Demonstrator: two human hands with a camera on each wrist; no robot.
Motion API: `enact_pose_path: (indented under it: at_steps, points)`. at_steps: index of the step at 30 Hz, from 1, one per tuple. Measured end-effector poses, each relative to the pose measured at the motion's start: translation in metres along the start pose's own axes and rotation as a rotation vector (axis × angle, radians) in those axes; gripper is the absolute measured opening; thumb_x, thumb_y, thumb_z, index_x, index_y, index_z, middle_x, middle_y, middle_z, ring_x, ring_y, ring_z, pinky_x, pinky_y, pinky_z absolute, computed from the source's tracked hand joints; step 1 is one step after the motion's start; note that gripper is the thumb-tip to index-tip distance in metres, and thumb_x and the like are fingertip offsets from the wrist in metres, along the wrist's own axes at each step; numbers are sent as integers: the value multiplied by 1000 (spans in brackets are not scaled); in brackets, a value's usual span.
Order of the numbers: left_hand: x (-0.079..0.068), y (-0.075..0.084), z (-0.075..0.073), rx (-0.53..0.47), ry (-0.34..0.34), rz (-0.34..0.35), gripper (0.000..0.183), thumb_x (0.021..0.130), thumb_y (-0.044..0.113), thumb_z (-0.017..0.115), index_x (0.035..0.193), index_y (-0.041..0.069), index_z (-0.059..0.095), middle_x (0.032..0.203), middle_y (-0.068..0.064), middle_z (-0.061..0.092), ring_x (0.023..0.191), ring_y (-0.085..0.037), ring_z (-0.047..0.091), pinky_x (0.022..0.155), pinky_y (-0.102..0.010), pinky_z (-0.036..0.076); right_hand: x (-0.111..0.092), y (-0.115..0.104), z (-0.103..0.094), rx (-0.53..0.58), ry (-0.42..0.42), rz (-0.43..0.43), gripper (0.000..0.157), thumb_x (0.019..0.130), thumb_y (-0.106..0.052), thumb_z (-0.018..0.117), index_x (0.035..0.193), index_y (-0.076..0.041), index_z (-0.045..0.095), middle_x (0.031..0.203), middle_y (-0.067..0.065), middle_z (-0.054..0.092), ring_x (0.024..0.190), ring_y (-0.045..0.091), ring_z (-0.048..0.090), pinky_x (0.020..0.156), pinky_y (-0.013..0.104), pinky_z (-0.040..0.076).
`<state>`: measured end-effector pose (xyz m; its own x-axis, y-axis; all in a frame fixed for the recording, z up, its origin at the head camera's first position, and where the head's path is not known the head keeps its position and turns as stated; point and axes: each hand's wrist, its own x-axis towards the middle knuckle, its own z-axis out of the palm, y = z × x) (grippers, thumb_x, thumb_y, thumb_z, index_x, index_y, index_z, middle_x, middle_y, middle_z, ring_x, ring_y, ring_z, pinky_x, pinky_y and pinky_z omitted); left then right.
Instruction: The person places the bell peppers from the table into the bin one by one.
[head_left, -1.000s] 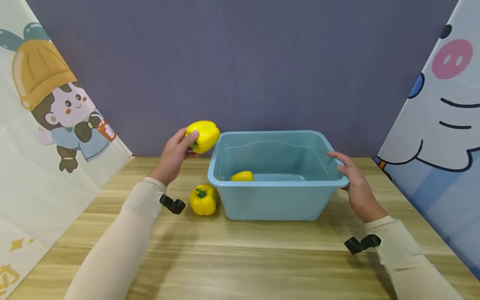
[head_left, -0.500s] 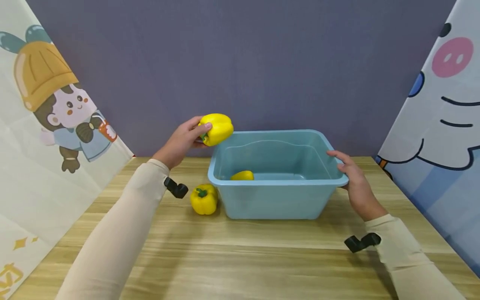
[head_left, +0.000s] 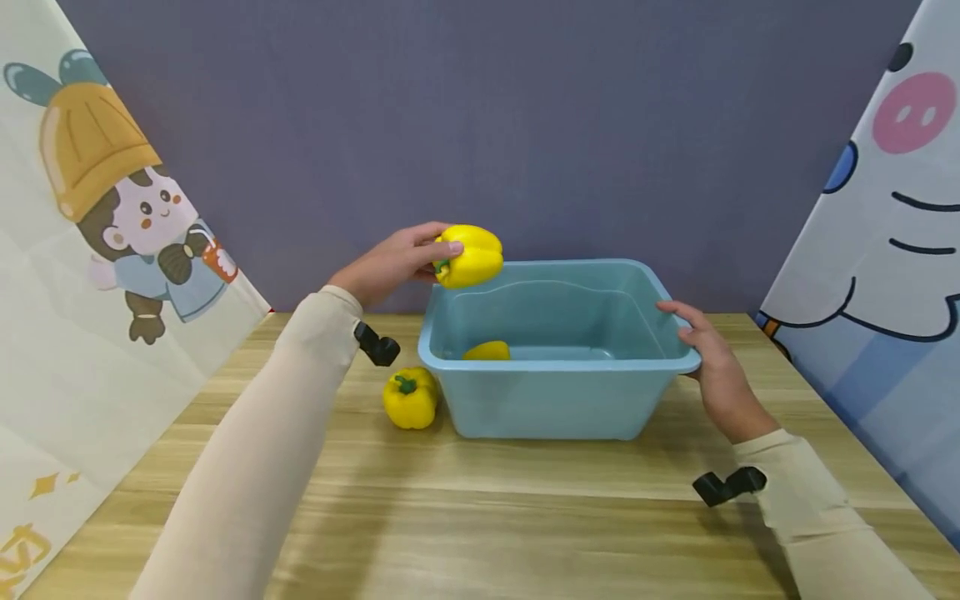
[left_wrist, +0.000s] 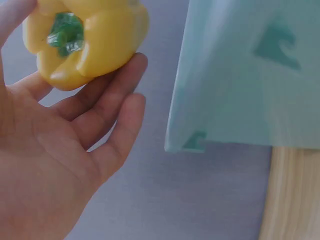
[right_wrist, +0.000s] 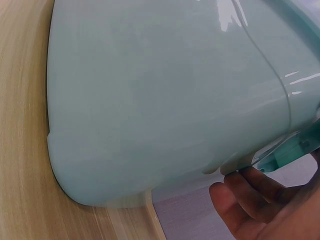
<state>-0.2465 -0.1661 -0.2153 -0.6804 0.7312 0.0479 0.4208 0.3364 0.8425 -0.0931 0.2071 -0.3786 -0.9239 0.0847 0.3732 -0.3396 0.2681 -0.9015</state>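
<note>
My left hand (head_left: 405, 257) holds a yellow bell pepper (head_left: 477, 257) over the left end of a light blue plastic bin (head_left: 555, 400). The pepper lies on its side, its green stem (left_wrist: 66, 35) facing the palm in the left wrist view. Thumb and fingers grip it from both sides. At the bin's right end my right hand (head_left: 712, 367) grips the rim, thumb over the top edge and fingers beneath it. The right wrist view shows those fingers (right_wrist: 250, 195) against the bin's outer wall. Inside the bin lies another yellow pepper (head_left: 487, 351), partly hidden by the front rim.
A third yellow bell pepper (head_left: 411, 398) stands upright on the wooden table (head_left: 480, 517), close beside the bin's left wall. Behind the bin rises a grey-purple backdrop (head_left: 525, 125). Panels with cartoon prints (head_left: 123, 183) flank the table on both sides.
My left hand has carried its pepper to the right and slightly up, from beside the bin to above its left end. The right hand and the bin have stayed in place.
</note>
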Motion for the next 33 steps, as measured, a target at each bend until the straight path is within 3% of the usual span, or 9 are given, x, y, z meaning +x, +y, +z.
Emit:
enact_pose_path:
  at_steps: [4,9,21,28,33]
  points:
    - [5,11,5,19,-29,9,48,91,39,57,133,19,46,117,-5,57,102,-22,56,94,-39,42,0,0,-1,-4,0,7,43,102,-30,26,143,-20,34,142,11,27,105,24,45,73,26,44]
    - [12,14,7,35,-50,16,48,91,37,57,134,19,45,117,-5,57,102,-23,55,93,-43,42,2,1,-2,-23,-9,12,43,102,-31,24,143,-20,33,142,11,27,105,23,45,73,26,44]
    - [31,26,21,102,-97,-31,52,90,41,59,136,22,44,118,1,56,102,-18,56,91,-39,44,5,4,-5,-26,-12,5,44,102,-33,24,143,-19,33,139,11,31,104,25,46,73,27,45]
    - [58,17,29,120,-86,-52,54,85,45,64,132,26,48,116,1,57,101,-20,55,88,-37,45,15,8,-10,-38,-21,18,43,102,-34,24,142,-19,33,139,9,31,105,25,45,74,28,45]
    - [76,8,35,190,-92,-89,58,78,54,67,128,30,49,118,6,55,101,-16,54,86,-33,47,22,11,-14,-29,-30,5,43,102,-33,24,142,-19,33,139,11,30,103,23,46,73,28,45]
